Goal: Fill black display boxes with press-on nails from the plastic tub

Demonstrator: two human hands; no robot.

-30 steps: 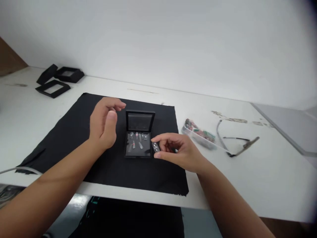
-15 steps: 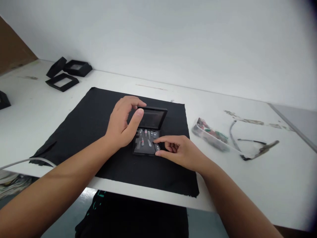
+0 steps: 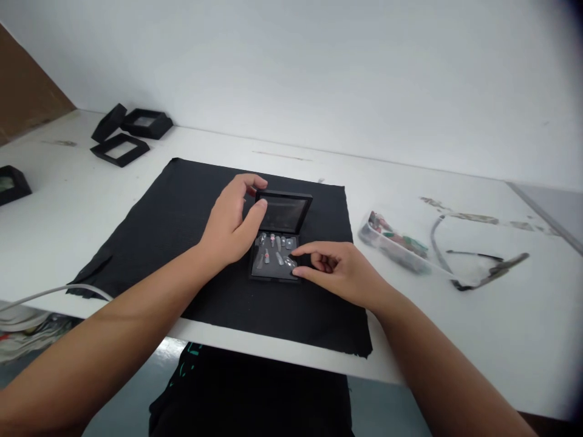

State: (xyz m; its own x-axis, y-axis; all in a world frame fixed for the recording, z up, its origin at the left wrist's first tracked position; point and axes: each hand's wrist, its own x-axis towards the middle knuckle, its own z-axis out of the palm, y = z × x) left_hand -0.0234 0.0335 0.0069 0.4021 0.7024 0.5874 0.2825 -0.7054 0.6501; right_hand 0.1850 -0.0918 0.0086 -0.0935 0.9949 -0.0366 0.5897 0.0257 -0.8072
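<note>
A small black display box [image 3: 276, 274] lies open on a black cloth [image 3: 218, 309], its windowed lid [image 3: 286, 212] tilted up at the back. Several press-on nails [image 3: 279, 259], clear and greyish, some with red and white decoration, lie in rows on its dark insert. My left hand [image 3: 237, 224] grips the lid's left side between thumb and fingers. At the box's right edge, my right hand [image 3: 334, 264] has thumb and index finger closed around a clear press-on nail [image 3: 289, 263], low over the insert.
A clear plastic tray [image 3: 396, 246] of small colourful items sits to the right, beside eyeglasses [image 3: 489, 273]. Several black frame boxes [image 3: 121, 150] stand at the back left. A pale cable [image 3: 86, 286] crosses the left table edge. A white wall rises behind.
The view has shifted slightly. My right hand has moved the clear nail a little left and closer to the nail beside it. My left hand stays on the lid.
</note>
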